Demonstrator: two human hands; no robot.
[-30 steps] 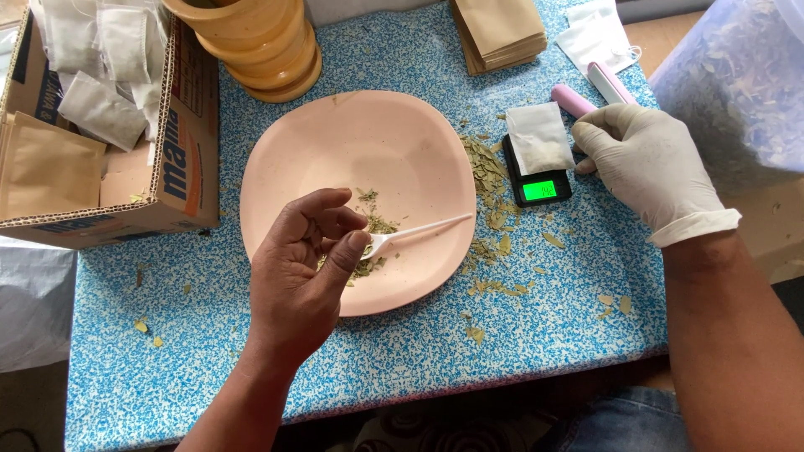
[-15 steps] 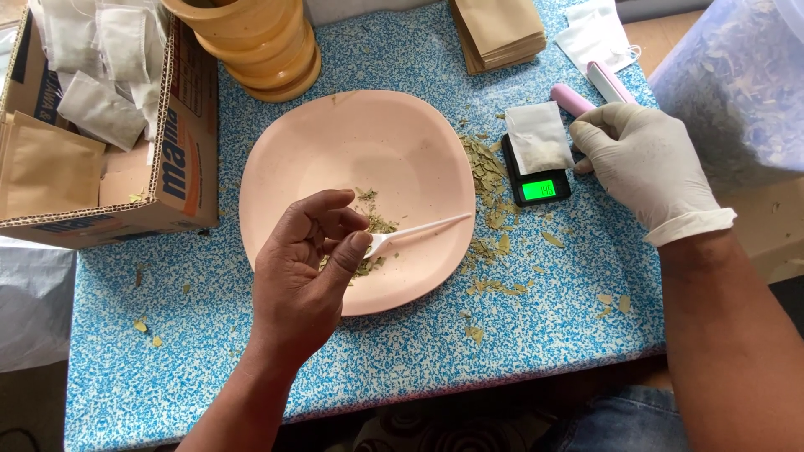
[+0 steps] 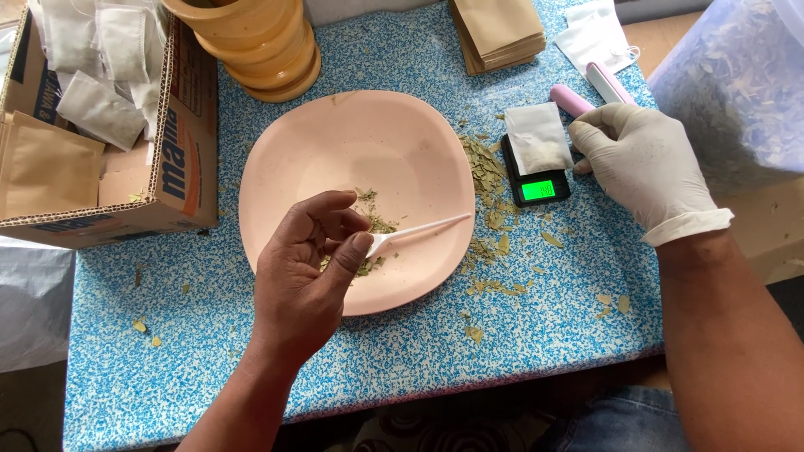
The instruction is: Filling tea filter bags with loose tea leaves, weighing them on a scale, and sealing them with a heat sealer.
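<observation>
My bare left hand (image 3: pixel 306 272) hovers over a pink plate (image 3: pixel 352 146) and pinches the bowl end of a white plastic spoon (image 3: pixel 423 230) that lies across the plate's right rim. A small heap of dried green leaves (image 3: pixel 373 226) sits on the plate under my fingers. My right hand (image 3: pixel 641 163), in a white glove, rests beside a small black pocket scale (image 3: pixel 536 180) with a lit green display. Its fingertips touch the white filter bag (image 3: pixel 538 138) lying on the scale.
Loose leaves (image 3: pixel 490 180) lie scattered between plate and scale. A cardboard box (image 3: pixel 180 167) with filled bags stands at left, stacked wooden bowls (image 3: pixel 264 50) behind the plate, brown pouches (image 3: pixel 498 33) at the back, a pink tool (image 3: pixel 574 100) by the scale, a translucent tub (image 3: pixel 737 84) at right.
</observation>
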